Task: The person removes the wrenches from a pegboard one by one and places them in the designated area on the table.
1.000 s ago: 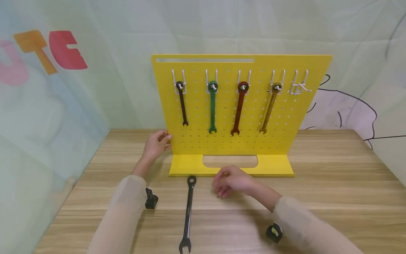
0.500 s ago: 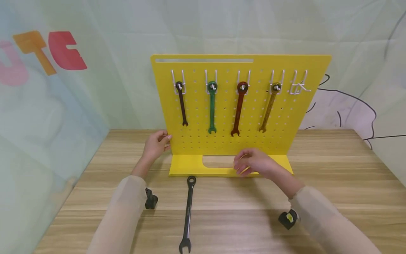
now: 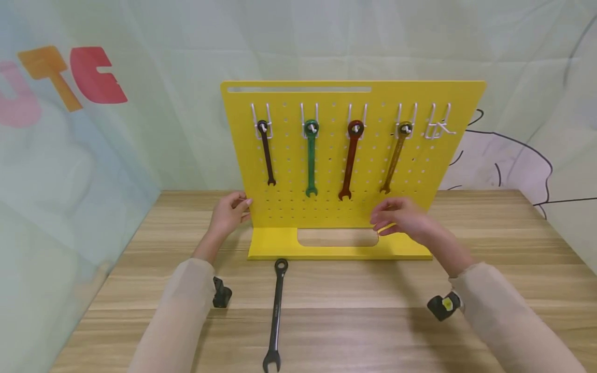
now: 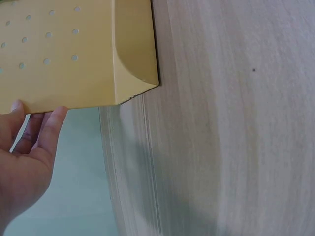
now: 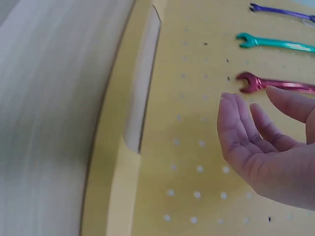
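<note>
We're pinching the pegboard at nine o'clock with our left hand; our nearer right hand, empty and loosely bent, is hovering with the gold wrench hanging at its eleven o'clock, long axis leaning towards one.

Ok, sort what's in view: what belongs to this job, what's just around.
Likely the job's:
yellow board, left hand at its edge
dark wrench, green wrench, red wrench, yellow wrench, all hung
free hook
black wrench on the table

Apparently just around:
wall cloth with letters
</note>
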Motion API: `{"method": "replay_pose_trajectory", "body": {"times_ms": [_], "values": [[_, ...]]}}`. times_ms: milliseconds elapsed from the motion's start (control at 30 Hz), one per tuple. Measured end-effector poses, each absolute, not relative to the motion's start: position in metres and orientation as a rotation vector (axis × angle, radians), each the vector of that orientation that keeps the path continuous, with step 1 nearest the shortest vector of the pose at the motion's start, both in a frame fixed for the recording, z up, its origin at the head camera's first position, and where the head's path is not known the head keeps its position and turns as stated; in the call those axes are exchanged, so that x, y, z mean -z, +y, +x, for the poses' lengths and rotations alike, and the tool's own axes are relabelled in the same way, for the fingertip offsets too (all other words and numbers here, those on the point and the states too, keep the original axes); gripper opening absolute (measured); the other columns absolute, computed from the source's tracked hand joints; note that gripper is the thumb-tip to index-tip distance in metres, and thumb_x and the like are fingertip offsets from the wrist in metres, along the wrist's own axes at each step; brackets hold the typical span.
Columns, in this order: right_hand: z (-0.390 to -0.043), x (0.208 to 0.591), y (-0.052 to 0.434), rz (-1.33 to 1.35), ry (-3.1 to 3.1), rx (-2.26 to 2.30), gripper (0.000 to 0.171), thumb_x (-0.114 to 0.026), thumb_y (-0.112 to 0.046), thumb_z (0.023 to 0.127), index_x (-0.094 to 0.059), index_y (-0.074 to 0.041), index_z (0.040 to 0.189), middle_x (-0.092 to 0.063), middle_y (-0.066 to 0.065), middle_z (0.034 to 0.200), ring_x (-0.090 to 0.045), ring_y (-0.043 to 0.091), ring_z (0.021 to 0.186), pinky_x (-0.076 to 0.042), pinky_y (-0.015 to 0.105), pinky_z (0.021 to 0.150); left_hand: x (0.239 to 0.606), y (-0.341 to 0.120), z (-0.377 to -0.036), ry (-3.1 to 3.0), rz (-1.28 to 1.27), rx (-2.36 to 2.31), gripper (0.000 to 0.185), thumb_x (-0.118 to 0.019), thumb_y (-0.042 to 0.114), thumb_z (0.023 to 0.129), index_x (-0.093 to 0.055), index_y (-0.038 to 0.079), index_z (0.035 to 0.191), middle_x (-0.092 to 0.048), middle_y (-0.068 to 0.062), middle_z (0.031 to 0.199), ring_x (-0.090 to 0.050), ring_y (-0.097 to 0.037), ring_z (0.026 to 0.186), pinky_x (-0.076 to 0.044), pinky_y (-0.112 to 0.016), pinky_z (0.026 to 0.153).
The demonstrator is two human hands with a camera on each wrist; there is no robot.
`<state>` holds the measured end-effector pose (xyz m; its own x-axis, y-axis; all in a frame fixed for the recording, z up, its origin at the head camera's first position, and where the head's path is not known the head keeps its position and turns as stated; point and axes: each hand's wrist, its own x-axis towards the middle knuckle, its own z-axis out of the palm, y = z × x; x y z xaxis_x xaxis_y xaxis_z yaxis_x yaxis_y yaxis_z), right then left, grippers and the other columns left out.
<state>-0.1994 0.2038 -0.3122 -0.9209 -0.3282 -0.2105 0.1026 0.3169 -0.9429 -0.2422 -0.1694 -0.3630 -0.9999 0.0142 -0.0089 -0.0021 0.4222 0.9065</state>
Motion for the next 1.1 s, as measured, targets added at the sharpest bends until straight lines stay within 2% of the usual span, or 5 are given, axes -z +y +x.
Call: {"method": "replay_pose_trajectory", "body": {"times_ms": [200, 567, 767, 1100], "values": [[-0.202, 0.299, 0.216, -0.143, 2.289, 1.635, 0.026, -0.048, -0.006, 0.094, -0.044, 0.014, 0.111, -0.058, 0.013, 0.098, -0.060, 0.018, 0.082, -0.055, 0.033, 0.078, 0.363, -0.169, -0.242, 2.636, 0.010, -1.680, 0.023, -0.045, 0.015, 0.097, -0.050, -0.005, 0.106, -0.053, -0.020, 0.109, -0.051, -0.029, 0.097, -0.053, -0.038, 0.084], [-0.209, 0.277, 0.232, -0.096, 2.399, 1.678, 0.036, -0.051, -0.012, 0.094, -0.040, 0.011, 0.120, -0.051, 0.016, 0.113, -0.055, 0.019, 0.093, -0.053, 0.027, 0.080, 0.363, -0.169, -0.242, 2.640, 0.012, -1.679, 0.023, -0.045, 0.015, 0.097, -0.050, -0.005, 0.107, -0.053, -0.020, 0.109, -0.051, -0.029, 0.097, -0.053, -0.038, 0.084], [-0.211, 0.267, 0.230, -0.047, 2.448, 1.709, 0.039, -0.053, -0.016, 0.094, -0.040, 0.005, 0.124, -0.049, 0.014, 0.118, -0.053, 0.023, 0.100, -0.051, 0.034, 0.087, 0.364, -0.169, -0.243, 2.642, 0.012, -1.676, 0.023, -0.045, 0.015, 0.097, -0.050, -0.005, 0.107, -0.053, -0.020, 0.108, -0.052, -0.030, 0.098, -0.053, -0.038, 0.083], [-0.213, 0.256, 0.224, -0.062, 2.464, 1.770, 0.040, -0.056, -0.019, 0.093, -0.040, -0.002, 0.125, -0.046, 0.011, 0.120, -0.049, 0.026, 0.109, -0.048, 0.036, 0.092, 0.363, -0.169, -0.242, 2.635, 0.014, -1.684, 0.022, -0.046, 0.014, 0.097, -0.050, -0.005, 0.107, -0.053, -0.021, 0.109, -0.053, -0.031, 0.099, -0.053, -0.039, 0.083]]}}
